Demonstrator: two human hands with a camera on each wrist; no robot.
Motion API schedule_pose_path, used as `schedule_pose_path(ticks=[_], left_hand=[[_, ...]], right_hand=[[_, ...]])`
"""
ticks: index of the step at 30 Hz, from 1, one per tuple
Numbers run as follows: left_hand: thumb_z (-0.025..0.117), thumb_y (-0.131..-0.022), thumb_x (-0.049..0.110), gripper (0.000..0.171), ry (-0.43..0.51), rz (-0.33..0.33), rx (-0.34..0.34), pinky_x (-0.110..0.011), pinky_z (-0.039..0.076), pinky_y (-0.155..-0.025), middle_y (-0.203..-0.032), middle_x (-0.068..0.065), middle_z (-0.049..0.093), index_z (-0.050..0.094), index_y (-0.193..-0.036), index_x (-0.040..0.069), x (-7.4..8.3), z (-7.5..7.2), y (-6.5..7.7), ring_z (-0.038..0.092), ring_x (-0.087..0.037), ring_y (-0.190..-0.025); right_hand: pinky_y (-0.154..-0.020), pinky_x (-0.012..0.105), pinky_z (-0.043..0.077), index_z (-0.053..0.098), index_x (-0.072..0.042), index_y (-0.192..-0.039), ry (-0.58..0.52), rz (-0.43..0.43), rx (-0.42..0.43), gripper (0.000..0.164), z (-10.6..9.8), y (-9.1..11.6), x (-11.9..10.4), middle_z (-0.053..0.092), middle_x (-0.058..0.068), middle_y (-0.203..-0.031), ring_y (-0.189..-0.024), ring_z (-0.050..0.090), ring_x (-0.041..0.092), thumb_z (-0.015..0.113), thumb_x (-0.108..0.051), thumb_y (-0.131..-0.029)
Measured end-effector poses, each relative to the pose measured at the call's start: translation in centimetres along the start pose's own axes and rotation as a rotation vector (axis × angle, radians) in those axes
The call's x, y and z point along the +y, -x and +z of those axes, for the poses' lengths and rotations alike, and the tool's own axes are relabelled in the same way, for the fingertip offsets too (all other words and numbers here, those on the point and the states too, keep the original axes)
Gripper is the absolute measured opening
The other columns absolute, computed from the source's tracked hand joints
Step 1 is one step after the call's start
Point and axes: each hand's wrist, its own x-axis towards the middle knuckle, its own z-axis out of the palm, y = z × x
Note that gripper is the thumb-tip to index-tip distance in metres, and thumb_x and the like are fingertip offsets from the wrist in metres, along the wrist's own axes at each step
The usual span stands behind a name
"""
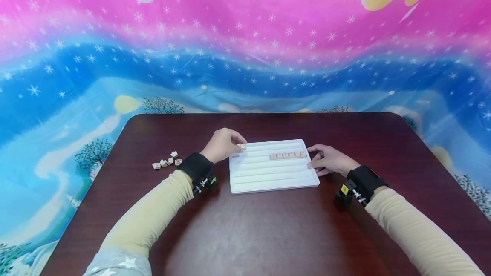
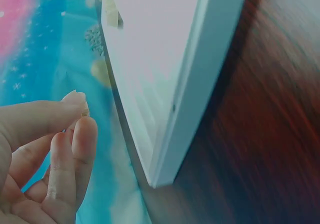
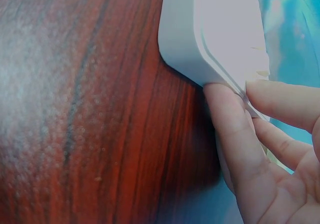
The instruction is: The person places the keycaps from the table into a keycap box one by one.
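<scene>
A white rack-like tray (image 1: 257, 189) with several ridged rows lies on the table. My left hand (image 1: 224, 145) pinches a small pale block (image 1: 242, 146) between thumb and fingertips over the tray's far left corner. In the left wrist view the fingers mostly hide that block. My right hand (image 1: 331, 159) grips the tray's right edge, its thumb on the rim and fingers against the outer side in the right wrist view. A line of several pale blocks (image 1: 287, 155) with dark marks sits in an upper row, at the right end near the right hand.
Several loose blocks (image 1: 163, 163) lie in a small cluster on the dark wooden table (image 1: 245, 233), left of the tray and beside the left wrist. A colourful printed cloth (image 1: 245, 46) hangs behind the table.
</scene>
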Motion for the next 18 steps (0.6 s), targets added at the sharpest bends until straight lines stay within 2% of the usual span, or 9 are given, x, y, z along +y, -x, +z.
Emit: schedule_pose_path(ticks=[11,18], left_hand=[[0.084,-0.082,0.0,0.018,-0.026,0.031,-0.033,-0.032,0.055,-0.08,-0.095,-0.005,0.074,0.08,-0.1,0.005,1.3,1.9,-1.5,0.069,-0.019,-0.086],[0.084,-0.083,0.002,0.015,-0.069,0.035,-0.07,-0.033,0.053,-0.087,-0.091,-0.003,0.075,0.08,-0.098,0.005,2.0,3.2,-2.0,0.068,-0.021,-0.094]], right_hand=[[-0.069,0.034,0.059,0.029,0.01,-0.153,-0.018,-0.016,-0.021,0.069,-0.3,0.1,-0.2,0.057,0.017,-0.1,-0.075,0.063,0.021,0.069,-0.005,-0.098],[-0.07,0.034,0.06,0.029,0.01,-0.152,-0.02,-0.025,-0.028,0.069,0.0,0.1,0.1,0.057,0.017,-0.099,-0.076,0.063,0.022,0.069,-0.006,-0.098]])
